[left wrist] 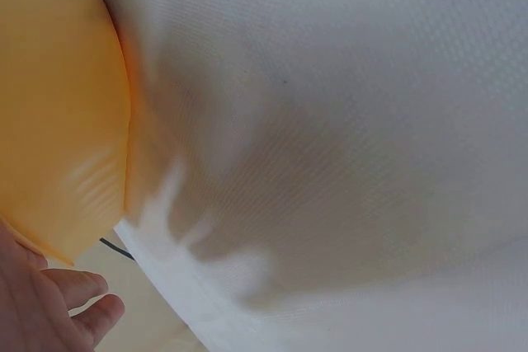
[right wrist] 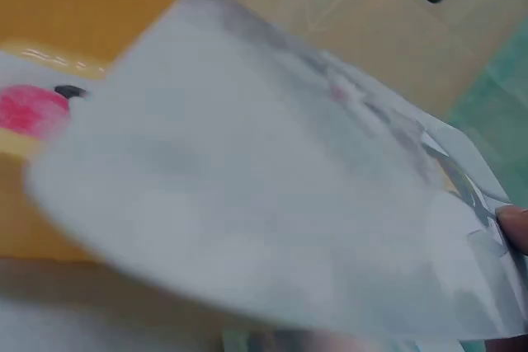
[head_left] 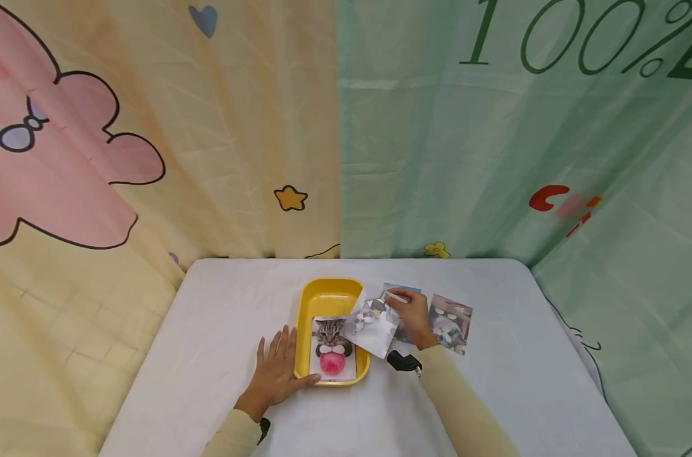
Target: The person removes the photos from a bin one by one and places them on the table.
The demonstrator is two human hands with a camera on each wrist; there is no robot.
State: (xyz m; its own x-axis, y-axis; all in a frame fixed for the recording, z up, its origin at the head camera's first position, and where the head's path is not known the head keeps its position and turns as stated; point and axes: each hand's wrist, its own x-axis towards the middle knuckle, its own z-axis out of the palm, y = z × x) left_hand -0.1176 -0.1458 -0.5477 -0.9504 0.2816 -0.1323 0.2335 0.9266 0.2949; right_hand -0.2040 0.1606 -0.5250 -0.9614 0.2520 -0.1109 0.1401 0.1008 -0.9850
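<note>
A yellow tray [head_left: 331,287] stands on the white table, and inside it lies a photo card [head_left: 332,355] of a tabby cat with a pink ball. My left hand [head_left: 274,371] rests against the tray's left side, fingers straight and thumb over the near rim. In my right hand [head_left: 410,314], thumb and fingers pinch a pale cat photo card [head_left: 374,327] by its right edge. This card is tilted and overlaps the tray's right rim. The right wrist view shows its large pale face [right wrist: 247,171] blurred, close to the camera.
Partly behind my right hand lies a bluish photo card [head_left: 402,287]. Another photo card [head_left: 449,322], with a grey animal, lies to the right on the table [head_left: 529,381]. Printed curtains [head_left: 254,127] hang behind the table's far edge.
</note>
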